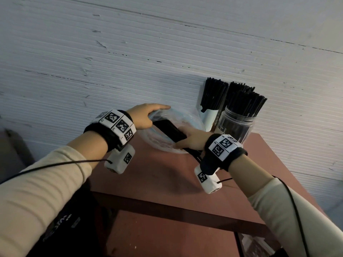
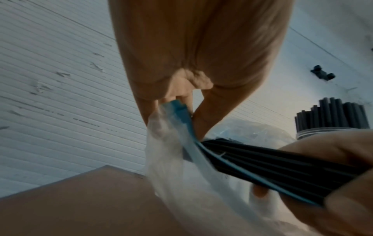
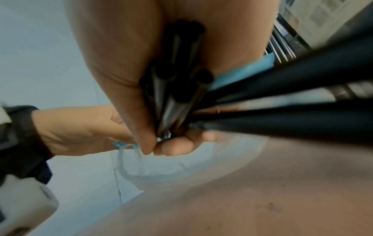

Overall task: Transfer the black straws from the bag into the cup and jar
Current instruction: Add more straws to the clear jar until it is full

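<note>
A clear plastic bag (image 1: pixel 178 119) with a blue zip edge (image 2: pixel 181 118) lies open on the brown table (image 1: pixel 163 175) by the wall. My left hand (image 1: pixel 146 115) pinches the bag's blue rim (image 3: pixel 121 144) and holds the mouth open. My right hand (image 1: pixel 189 138) grips a bundle of black straws (image 1: pixel 169 129), which sticks partly out of the bag's mouth; the straws (image 2: pixel 272 166) run across the blue edge. A white paper cup (image 1: pixel 208 115) and a clear jar (image 1: pixel 235 125) stand at the back right, both packed with upright black straws (image 1: pixel 243 102).
A ribbed white wall (image 1: pixel 130 52) runs right behind the table. The table's front edge (image 1: pixel 167 204) drops to a lower brown surface. Cables trail from both wrist cameras along my cream sleeves (image 1: pixel 37 191).
</note>
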Motion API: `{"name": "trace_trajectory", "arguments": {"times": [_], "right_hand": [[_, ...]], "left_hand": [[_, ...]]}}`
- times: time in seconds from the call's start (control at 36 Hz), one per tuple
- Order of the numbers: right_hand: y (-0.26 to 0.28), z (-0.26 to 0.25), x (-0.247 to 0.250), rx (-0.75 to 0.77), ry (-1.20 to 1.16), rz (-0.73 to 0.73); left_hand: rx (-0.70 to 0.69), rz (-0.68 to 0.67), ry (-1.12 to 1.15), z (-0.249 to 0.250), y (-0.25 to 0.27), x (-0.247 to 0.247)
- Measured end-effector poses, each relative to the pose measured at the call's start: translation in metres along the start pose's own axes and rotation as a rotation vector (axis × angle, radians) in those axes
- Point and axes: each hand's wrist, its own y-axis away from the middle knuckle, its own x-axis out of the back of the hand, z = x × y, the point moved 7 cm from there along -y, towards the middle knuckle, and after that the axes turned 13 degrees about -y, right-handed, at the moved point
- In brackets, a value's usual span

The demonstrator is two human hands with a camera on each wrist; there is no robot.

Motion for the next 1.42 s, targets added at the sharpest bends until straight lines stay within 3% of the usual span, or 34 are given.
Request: {"name": "trace_trajectory", "arguments": {"times": [0.22,0.5,0.61,0.75,0.86,0.97,1.22,1.42], "right_hand": [[0.012,0.001,-0.001,0.026,-0.084,-0.030],[0.029,-0.002,0.002,0.155,-0.007,0.038],[0.031,0.001,0.006,0.096,0.016,0.051],[0.027,0.000,-0.001,-0.013,0.072,-0.044],[0.017,-0.003,0.000,-0.056,0.034,0.011],[0.017,-0.011,0.004,0.018,0.070,0.100],[0.028,-0.011,0.000,0.151,-0.016,0.046],[0.032,-0.013,0.010,0.263,-0.066,0.098]], "left_hand": [[0.093,0.009,0.007,-0.015,-0.001,0.005],[0.148,0.041,0.028,-0.012,0.000,0.013],[0.153,0.047,0.018,-0.006,0.000,0.013],[0.132,0.058,0.023,0.003,-0.001,0.009],[0.112,0.102,0.034,0.011,-0.002,0.012],[0.095,0.111,0.070,0.012,-0.003,0.017],[0.182,0.106,0.054,-0.011,0.000,0.024],[0.210,0.067,0.113,-0.019,-0.002,0.017]]}}
